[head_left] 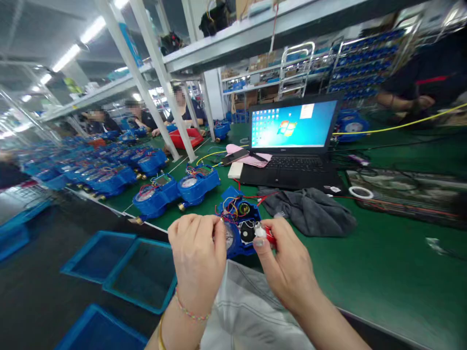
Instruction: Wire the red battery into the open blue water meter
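— Fingers first: what do we see on our left hand [199, 255]?

— We see them curled and pressed together, the tips pinching at the left edge of the open blue meter [239, 228], where its coloured wires [229, 206] bunch up. Exactly what sits between the tips we cannot tell.

— And our right hand [288, 270]?

— Thumb and forefinger are closed on a small red-and-white part [265, 234], held right against the meter's right side. The other fingers are folded under.

— Where is the meter itself?

— We hold it between both hands at the near edge of the green table [383, 272], just above our lap, with its cover off and a dark round piece showing inside.

— What lies around it?

— A crumpled grey cloth [310, 211] lies just beyond our right hand, and behind that stands an open laptop [292, 146] with its screen lit. Two closed blue meters [175, 192] sit to the left, side by side. Further left we see long rows of more meters, and other people seated at the far end. Blue trays [142, 272] rest on the floor below.
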### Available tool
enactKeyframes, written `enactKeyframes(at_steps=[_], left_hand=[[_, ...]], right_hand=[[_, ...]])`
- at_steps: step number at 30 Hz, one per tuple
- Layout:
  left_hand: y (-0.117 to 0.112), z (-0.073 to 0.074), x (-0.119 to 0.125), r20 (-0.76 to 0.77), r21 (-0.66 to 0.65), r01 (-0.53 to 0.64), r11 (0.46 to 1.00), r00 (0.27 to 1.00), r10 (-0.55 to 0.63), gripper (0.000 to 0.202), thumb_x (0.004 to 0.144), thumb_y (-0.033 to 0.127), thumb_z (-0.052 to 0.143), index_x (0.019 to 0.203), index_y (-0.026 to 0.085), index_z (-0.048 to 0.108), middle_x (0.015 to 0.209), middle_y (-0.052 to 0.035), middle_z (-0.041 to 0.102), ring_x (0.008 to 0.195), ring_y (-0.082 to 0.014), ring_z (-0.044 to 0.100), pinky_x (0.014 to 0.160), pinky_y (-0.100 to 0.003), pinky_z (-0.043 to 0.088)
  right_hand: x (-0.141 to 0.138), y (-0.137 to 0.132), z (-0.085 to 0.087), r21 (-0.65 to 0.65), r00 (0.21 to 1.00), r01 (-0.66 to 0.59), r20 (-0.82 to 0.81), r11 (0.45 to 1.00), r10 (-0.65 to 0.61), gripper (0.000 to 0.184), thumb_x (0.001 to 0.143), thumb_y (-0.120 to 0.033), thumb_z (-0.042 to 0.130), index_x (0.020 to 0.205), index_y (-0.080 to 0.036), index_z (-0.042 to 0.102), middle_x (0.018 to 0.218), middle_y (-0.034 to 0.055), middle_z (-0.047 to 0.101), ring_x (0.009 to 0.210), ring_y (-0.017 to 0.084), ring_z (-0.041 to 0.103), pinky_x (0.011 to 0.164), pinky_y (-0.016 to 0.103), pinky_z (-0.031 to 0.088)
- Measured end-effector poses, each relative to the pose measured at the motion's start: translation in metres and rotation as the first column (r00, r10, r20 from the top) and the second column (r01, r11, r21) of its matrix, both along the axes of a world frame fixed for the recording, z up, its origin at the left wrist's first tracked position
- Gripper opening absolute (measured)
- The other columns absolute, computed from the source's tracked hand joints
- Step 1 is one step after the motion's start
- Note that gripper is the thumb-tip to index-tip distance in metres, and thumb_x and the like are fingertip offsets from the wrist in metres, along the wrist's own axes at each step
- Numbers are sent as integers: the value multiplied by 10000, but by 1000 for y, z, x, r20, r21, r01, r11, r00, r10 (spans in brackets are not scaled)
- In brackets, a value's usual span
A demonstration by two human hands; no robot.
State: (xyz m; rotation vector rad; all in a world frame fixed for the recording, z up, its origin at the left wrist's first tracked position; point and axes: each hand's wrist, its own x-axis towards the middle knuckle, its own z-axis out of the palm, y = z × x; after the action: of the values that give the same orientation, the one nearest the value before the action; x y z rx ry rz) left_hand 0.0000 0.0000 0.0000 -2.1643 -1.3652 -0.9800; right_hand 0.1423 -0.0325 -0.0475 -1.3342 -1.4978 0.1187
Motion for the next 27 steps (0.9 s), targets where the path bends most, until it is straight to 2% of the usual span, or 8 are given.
enactKeyframes(at_steps=[5,8,11,18,24,27], left_hand=[[0,-1,-6,195,-206,124,971,977,-84,165,882,220,505,748,186,595,734,-11,606,776,-202,539,729,-343,353],[1,-2,-9,326,-334,164,928,944,-50,185,867,267,492,733,201,602,732,-4,603,746,-192,546,702,-330,366],[2,0,-8,382,-420,162,893,924,13,229,857,335,479,716,213,610,714,-5,599,740,-206,554,691,-334,366],[1,3,-1,509,-504,297,811,861,1,291,862,384,453,685,215,612,679,1,623,691,-194,563,659,-324,377],[-6,1,5,548,-500,369,784,835,-44,197,813,315,490,837,247,673,866,-11,663,849,-216,588,780,-373,394],[-8,1,7,526,-505,342,793,850,-32,167,780,293,519,818,257,677,849,-4,663,829,-214,582,779,-377,389]], right_hand=[[-2,3,2,33,990,64,125,997,-67,405,977,-481,327,862,-156,539,753,41,529,682,184,510,616,283,372],[-4,5,2,57,968,127,209,990,-136,393,971,-472,340,859,-157,546,753,52,560,694,203,527,628,295,369],[-7,5,2,69,952,152,258,986,-165,364,965,-438,353,863,-154,557,741,55,576,691,209,546,630,298,370],[-6,3,7,71,925,214,307,974,-226,299,930,-340,367,785,-162,559,688,49,550,662,215,535,611,305,345],[7,2,2,49,899,313,308,949,-312,286,922,-334,360,778,-172,546,672,33,553,633,203,534,607,300,339],[7,0,-1,33,906,309,295,951,-304,278,920,-330,364,770,-176,539,668,29,550,632,200,533,608,297,341]])
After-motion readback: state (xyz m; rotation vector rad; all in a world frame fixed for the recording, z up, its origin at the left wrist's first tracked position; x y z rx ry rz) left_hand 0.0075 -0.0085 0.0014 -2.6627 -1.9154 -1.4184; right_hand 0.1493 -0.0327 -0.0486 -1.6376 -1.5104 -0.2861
